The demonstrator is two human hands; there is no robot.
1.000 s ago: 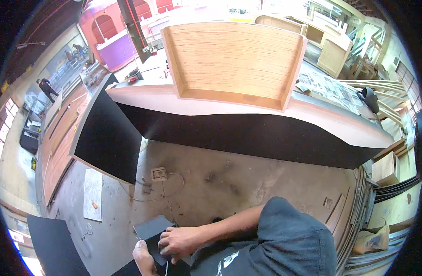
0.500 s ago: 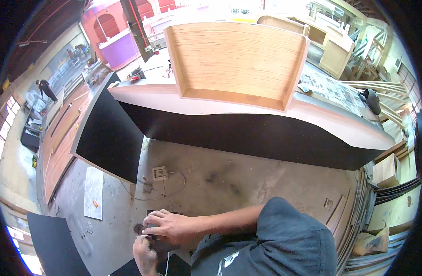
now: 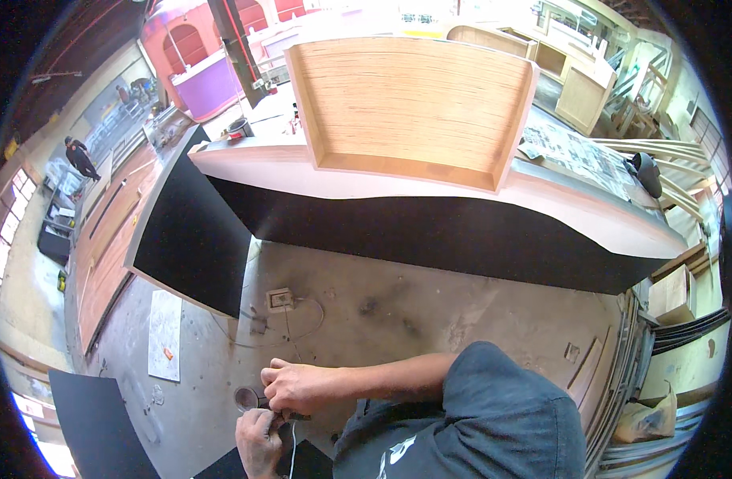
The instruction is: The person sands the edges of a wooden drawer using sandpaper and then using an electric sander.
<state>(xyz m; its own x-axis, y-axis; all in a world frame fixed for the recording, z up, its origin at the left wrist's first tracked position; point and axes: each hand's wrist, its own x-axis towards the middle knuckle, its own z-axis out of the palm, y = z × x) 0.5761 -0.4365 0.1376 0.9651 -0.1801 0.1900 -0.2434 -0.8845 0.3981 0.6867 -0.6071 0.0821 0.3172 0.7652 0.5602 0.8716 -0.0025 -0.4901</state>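
Note:
My left hand (image 3: 258, 437) is closed, its fingers curled up against my right hand (image 3: 292, 386). The right one is bent over from above, fingers curled downward. Between and beside them shows a small round dark-rimmed thing (image 3: 245, 397), like a ring or the end of a cylinder; its kind is unclear. A bit of something dark peeks out under my right fingers, mostly hidden by them. From just below the hands a thin white cord (image 3: 293, 451) hangs down. Black sheet or panel surface (image 3: 227, 465) shows beneath at the lower edge.
Ahead stands a long black-sided counter (image 3: 430, 239) with a wavy pale edge and a shallow wooden box (image 3: 414, 112) on top. A black side panel (image 3: 194, 239) joins it at left. On the concrete floor lie an outlet box (image 3: 280, 300) with a cable and a white sheet (image 3: 165, 335).
My right hand has slid slightly right and its fingers have curled in, uncovering more of the round dark-rimmed thing. My left hand has shifted a little to the right.

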